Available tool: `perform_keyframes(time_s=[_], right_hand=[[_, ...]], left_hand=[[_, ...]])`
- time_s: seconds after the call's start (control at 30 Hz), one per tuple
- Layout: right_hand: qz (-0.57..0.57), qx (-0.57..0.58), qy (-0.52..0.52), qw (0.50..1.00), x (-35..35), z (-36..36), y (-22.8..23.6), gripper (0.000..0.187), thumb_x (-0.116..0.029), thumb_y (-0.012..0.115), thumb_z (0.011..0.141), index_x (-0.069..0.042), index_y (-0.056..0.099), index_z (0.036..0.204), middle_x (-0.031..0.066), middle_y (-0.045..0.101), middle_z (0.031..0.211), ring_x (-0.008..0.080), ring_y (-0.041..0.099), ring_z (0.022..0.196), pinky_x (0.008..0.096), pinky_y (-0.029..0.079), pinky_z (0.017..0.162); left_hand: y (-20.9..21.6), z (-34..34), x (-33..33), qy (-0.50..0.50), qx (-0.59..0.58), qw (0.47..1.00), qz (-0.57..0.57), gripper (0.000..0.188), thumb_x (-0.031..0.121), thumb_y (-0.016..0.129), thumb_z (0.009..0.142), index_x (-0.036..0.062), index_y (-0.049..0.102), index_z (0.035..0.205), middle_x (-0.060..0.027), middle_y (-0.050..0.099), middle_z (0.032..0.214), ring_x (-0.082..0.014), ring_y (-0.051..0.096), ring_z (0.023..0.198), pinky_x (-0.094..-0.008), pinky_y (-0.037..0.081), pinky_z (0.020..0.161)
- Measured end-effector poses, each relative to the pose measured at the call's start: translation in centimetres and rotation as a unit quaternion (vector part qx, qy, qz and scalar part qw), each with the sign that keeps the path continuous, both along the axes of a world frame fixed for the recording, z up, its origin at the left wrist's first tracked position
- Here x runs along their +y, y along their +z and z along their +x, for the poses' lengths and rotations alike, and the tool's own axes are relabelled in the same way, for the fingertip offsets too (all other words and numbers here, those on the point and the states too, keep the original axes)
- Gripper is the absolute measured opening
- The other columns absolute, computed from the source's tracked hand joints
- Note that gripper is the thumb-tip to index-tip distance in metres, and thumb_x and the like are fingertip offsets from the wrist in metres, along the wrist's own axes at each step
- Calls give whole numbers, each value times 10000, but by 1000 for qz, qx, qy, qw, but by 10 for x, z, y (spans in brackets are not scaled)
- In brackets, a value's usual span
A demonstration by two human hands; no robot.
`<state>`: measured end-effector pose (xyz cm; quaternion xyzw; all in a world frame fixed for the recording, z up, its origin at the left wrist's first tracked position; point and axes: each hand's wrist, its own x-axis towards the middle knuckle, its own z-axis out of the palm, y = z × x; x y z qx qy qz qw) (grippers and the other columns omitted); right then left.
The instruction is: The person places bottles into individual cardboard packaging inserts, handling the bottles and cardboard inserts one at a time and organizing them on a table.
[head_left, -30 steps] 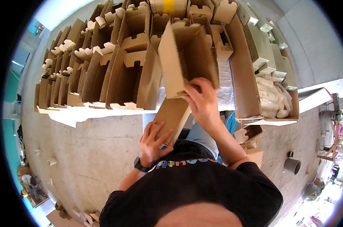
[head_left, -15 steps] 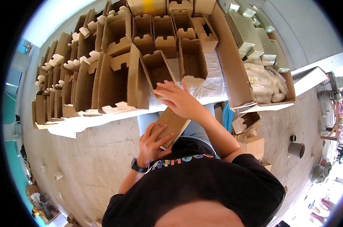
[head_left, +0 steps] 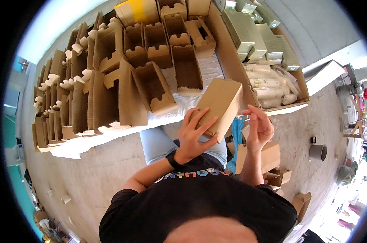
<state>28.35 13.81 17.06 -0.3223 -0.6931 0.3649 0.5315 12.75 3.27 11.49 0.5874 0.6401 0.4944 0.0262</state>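
The closed box (head_left: pixel 220 106) sits in your left hand (head_left: pixel 193 131), tilted, held up over your lap at the near edge of the table (head_left: pixel 110 135). Your fingers lie spread across its near face and the thumb hooks under its lower edge, so the hand is clamped on it. A dark watch (head_left: pixel 173 158) circles that wrist.

Your right hand (head_left: pixel 259 128) is just beside the box on its right, not touching it. The fingers are loosely curled and apart, holding nothing, with the palm turned toward the box.

Straight beyond the box, on the white table cover, stand open cartons (head_left: pixel 159 91) with notched flaps, the nearest one tipped toward you. Further left, rows of flat and half-folded cartons (head_left: pixel 70 109) stand on edge, packed close together. At the far edge a yellow-topped carton (head_left: pixel 137 11) lies among them.

To the right of the box, a wide shallow tray (head_left: pixel 303 89) holds pale green packs (head_left: pixel 248 30) at its far end and wrapped white bundles (head_left: pixel 268 87) nearer you.

Below your right hand, brown cartons (head_left: pixel 268 156) rest on the concrete floor (head_left: pixel 90 174), and a grey pot (head_left: pixel 318 152) stands well apart to their right.
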Motion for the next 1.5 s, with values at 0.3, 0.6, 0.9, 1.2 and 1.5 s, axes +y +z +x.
perform_keyframes(time_s=[0.3,0.6,0.9,1.2,1.5], right_hand=[[-23,-57,56,997,10,12,-14,166,34,597,880,12,700,1009,120,707,824,172,686,760,269,513,693],[-59,-135,24,989,21,-10,-37,160,-37,595,924,2,695,1042,102,711,847,146,669,798,266,501,760],[56,-267,16,962,22,-48,-115,327,-68,682,848,-88,659,1174,115,637,920,260,636,740,353,525,660],[215,-312,-102,920,64,-95,-152,293,-3,654,816,-105,690,1088,104,512,819,294,576,700,404,499,617],[124,-182,-80,972,6,-113,-128,361,-12,681,833,-79,624,1184,109,504,989,206,489,808,324,460,695]], left_hand=[[-3,13,49,84,42,995,20,498,220,774,710,161,670,1194,-126,518,1357,-425,445,1238,-480,435,982],[-23,4,107,-16,29,998,-49,708,128,707,788,163,435,1441,-180,300,1531,-411,235,1424,-565,207,1138],[-34,-28,19,47,-7,999,0,460,9,614,828,103,586,1277,-163,462,1401,-389,408,1331,-473,375,1061],[-64,-55,-44,219,-23,974,-49,436,79,624,864,68,556,1294,-236,317,1480,-407,330,1353,-487,311,1088],[-66,-67,-56,263,-63,962,-31,438,50,630,847,103,586,1280,-238,273,1505,-401,355,1307,-468,339,1051]])
